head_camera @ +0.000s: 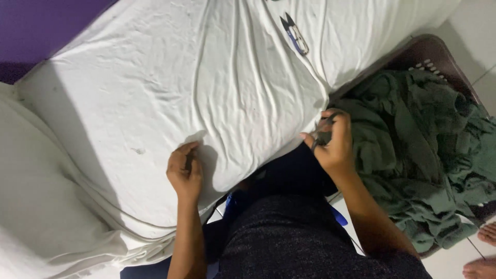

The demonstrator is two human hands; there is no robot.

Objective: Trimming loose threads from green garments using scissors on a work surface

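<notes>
My left hand (185,169) rests with curled fingers on the front of a wrinkled white sheet (155,93) that covers a cushion or mattress. It holds nothing that I can see. My right hand (333,142) is closed on a fold of dark green cloth (413,150) at the sheet's right edge. The green cloth is piled in a dark basket (439,51) to my right. A small pair of thread snips (294,33) lies on the white sheet at the far side, away from both hands.
A second white cushion (41,206) lies at the lower left. Purple surface (41,20) shows at the top left. White floor tiles and another person's bare toes (483,253) are at the bottom right. My dark clothing fills the bottom centre.
</notes>
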